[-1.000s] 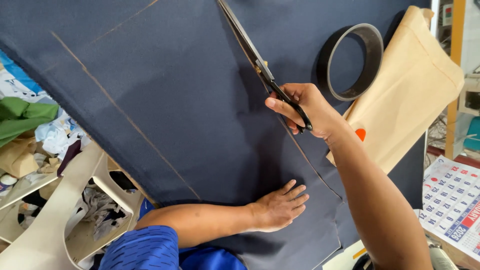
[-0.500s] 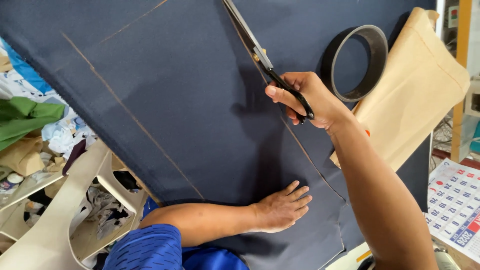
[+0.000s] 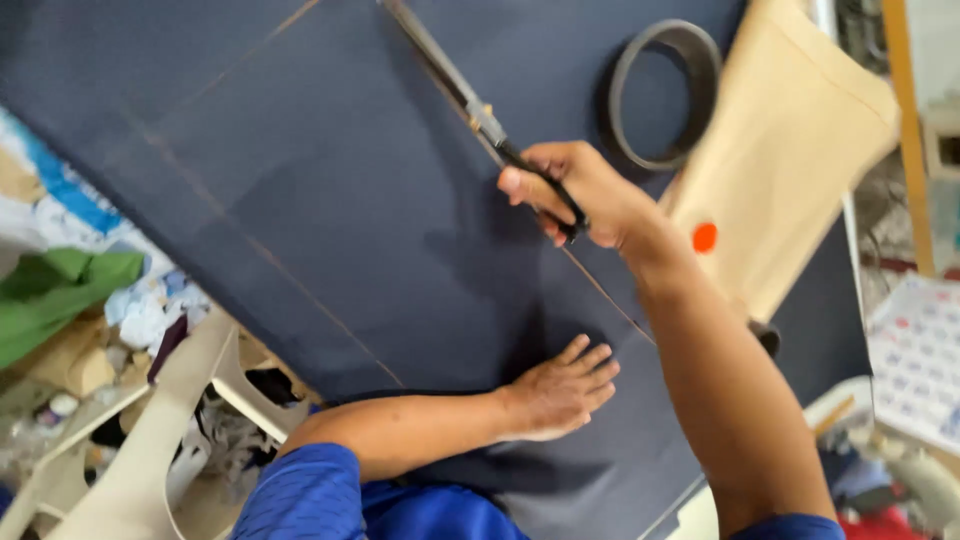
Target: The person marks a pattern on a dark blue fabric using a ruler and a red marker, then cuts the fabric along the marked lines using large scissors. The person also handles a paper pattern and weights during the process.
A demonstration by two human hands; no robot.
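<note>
Right hand (image 3: 575, 190) grips scissors (image 3: 470, 95) | left hand (image 3: 560, 390) flat on navy fabric (image 3: 330, 200)

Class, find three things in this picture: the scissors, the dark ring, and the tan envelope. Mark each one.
scissors (image 3: 470, 100): head view, on the blades near the pivot.
dark ring (image 3: 700, 50): head view, on its upper right band.
tan envelope (image 3: 790, 150): head view, on its flat middle.

A dark ring (image 3: 655, 95) beside a tan envelope (image 3: 790, 150) (orange-dotted).
</note>
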